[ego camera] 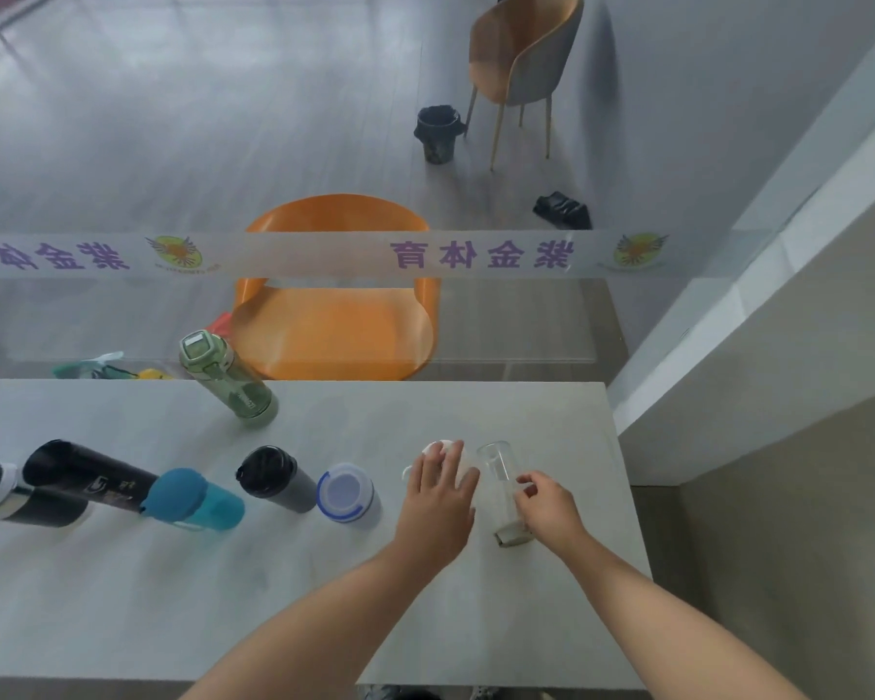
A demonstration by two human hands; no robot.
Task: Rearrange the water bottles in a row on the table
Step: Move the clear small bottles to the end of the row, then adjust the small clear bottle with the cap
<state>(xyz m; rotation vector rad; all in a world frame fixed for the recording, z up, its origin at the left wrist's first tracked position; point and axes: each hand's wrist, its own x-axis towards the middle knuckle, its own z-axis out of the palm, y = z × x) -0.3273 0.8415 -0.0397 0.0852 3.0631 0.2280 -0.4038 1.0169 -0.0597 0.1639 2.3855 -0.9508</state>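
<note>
Several bottles stand in a row on the grey table (pixel 274 598): two black ones at far left (pixel 1 492) (pixel 87 477), a teal bottle (pixel 193 500), a dark grey tumbler with a black lid (pixel 274 479), and a white bottle with a blue-ringed lid (pixel 347 492). A green bottle (pixel 228 378) stands apart, nearer the far edge. My left hand (pixel 438 502) lies over a white bottle (pixel 433 449), mostly hiding it. My right hand (pixel 549 507) grips a clear glass bottle (pixel 498 472) at the row's right end.
Beyond the table's far edge is a glass partition with a printed strip (pixel 425 255); an orange chair (pixel 334 315) sits behind it. Coloured items (pixel 102 368) lie at the far left edge. A white wall ledge (pixel 779 295) runs along the right.
</note>
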